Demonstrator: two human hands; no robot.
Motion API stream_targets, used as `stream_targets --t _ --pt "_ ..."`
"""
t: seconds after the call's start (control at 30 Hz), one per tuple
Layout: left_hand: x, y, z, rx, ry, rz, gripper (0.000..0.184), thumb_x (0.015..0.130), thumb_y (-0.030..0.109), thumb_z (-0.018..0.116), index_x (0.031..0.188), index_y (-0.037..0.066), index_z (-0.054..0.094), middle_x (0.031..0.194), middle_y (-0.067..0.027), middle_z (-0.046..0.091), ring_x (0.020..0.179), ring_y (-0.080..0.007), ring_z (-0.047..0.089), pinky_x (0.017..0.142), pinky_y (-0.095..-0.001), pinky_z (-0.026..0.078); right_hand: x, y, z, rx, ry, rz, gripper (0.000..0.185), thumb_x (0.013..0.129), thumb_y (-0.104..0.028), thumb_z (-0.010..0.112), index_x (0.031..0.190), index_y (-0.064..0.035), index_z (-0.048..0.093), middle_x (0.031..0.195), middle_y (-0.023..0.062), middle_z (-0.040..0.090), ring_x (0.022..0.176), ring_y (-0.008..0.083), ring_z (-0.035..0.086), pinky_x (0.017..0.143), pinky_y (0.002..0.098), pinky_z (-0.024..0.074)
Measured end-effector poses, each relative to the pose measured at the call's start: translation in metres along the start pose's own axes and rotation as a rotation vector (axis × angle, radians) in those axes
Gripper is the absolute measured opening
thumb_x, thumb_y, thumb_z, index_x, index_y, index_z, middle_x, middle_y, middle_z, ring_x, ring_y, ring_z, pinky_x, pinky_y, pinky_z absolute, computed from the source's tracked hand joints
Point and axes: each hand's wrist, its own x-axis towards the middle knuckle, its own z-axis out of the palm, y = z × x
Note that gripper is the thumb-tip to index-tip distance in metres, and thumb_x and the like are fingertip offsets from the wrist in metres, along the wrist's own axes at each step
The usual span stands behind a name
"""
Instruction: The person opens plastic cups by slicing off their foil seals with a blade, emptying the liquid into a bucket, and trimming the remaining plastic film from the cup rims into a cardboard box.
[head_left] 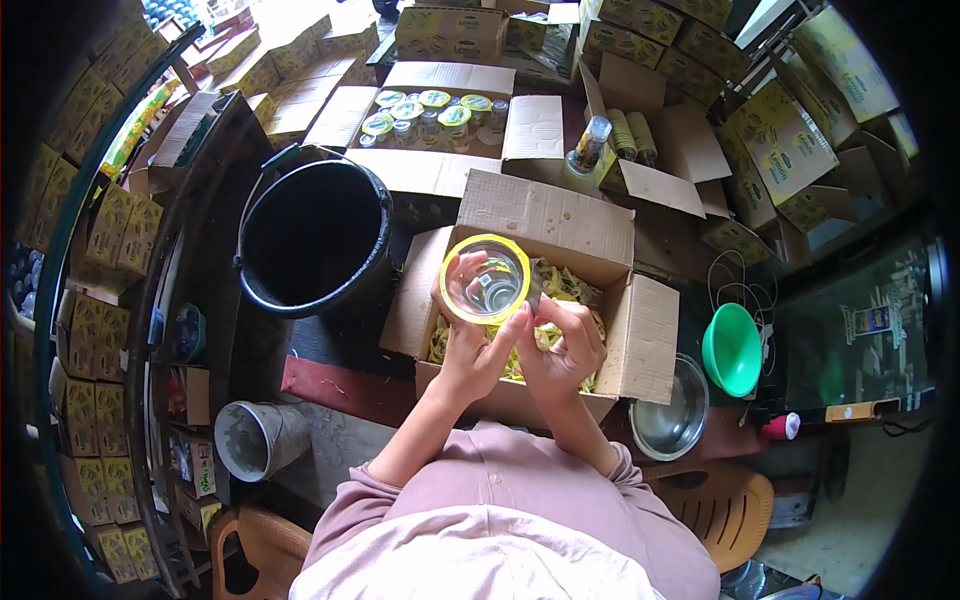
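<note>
The left hand (462,348) wraps curled fingers round the clear cup (487,277), the right hand (562,352) bends its fingers beside the yellow rim (487,239), hold unclear, and a loosened left grip could drop the cup into the box (650,335) below them.

Open box (548,215) before the person; pieces (565,285) inside. Cup (490,290) above it, between left hand (465,350) and right hand (562,358). Bucket (318,235) left of box; pail (260,440) nearer the person. Behind box: carton (430,178), jars (454,115) inside. Bottle (588,150) between carton and crate (660,190); more bottles (632,135) in crate. Right of box: basin (695,405), bowl (733,350) just beyond.
</note>
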Motion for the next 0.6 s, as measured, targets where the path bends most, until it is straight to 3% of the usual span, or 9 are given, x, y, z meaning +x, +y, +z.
stream_targets --t 0.13,0.33,0.43,0.53,0.6 --pt "-0.0045 -0.0016 0.0019 0.063 -0.029 -0.019 0.077 0.081 0.014 0.058 0.130 -0.002 0.000 0.128 -0.0192 0.021 0.123 -0.0261 0.027 0.102 -0.0371 0.023 0.0009 -0.0026 0.0000 -0.005 -0.008 0.005 0.025 0.068 -0.004 0.072 0.090 -0.0026 0.060 0.071 0.0060 0.057 0.059 0.0139 0.055 0.054 0.0242 0.0446" --pt "-0.0032 0.0019 0.0014 0.060 -0.014 -0.015 0.072 0.081 0.013 0.058 0.126 -0.002 0.004 0.126 -0.0201 0.023 0.120 -0.0276 0.030 0.102 -0.0381 0.022 -0.0012 0.0039 0.0011 -0.052 0.002 -0.047 0.025 0.069 -0.005 0.071 0.092 -0.0028 0.062 0.069 0.0055 0.056 0.058 0.0131 0.054 0.051 0.0237 0.0439" --pt "-0.0044 -0.0020 0.0017 0.091 -0.004 0.059 0.066 0.083 0.012 0.053 0.132 -0.003 0.012 0.124 -0.0140 0.020 0.122 -0.0262 0.027 0.102 -0.0395 0.023 0.0005 0.0035 0.0008 -0.098 0.003 -0.051 0.025 0.069 -0.006 0.071 0.092 -0.0026 0.062 0.068 0.0053 0.056 0.057 0.0131 0.054 0.051 0.0235 0.0437" --pt "-0.0026 0.0028 0.0001 0.156 -0.035 0.022 0.071 0.080 0.013 0.059 0.124 -0.001 0.005 0.124 -0.0206 0.025 0.120 -0.0275 0.031 0.102 -0.0389 0.022 0.0032 0.0045 0.0014 -0.087 0.014 -0.030 0.026 0.063 0.003 0.070 0.087 -0.0040 0.063 0.068 0.0056 0.057 0.056 0.0146 0.055 0.050 0.0256 0.0450" --pt "-0.0060 0.0032 0.0007 0.126 -0.062 0.021 0.070 0.081 0.013 0.059 0.125 -0.001 0.007 0.124 -0.0192 0.025 0.119 -0.0269 0.031 0.101 -0.0387 0.022 0.0086 0.0060 -0.0002 -0.070 0.011 -0.013 0.025 0.063 0.004 0.069 0.087 -0.0041 0.063 0.067 0.0054 0.056 0.055 0.0139 0.055 0.049 0.0252 0.0447"
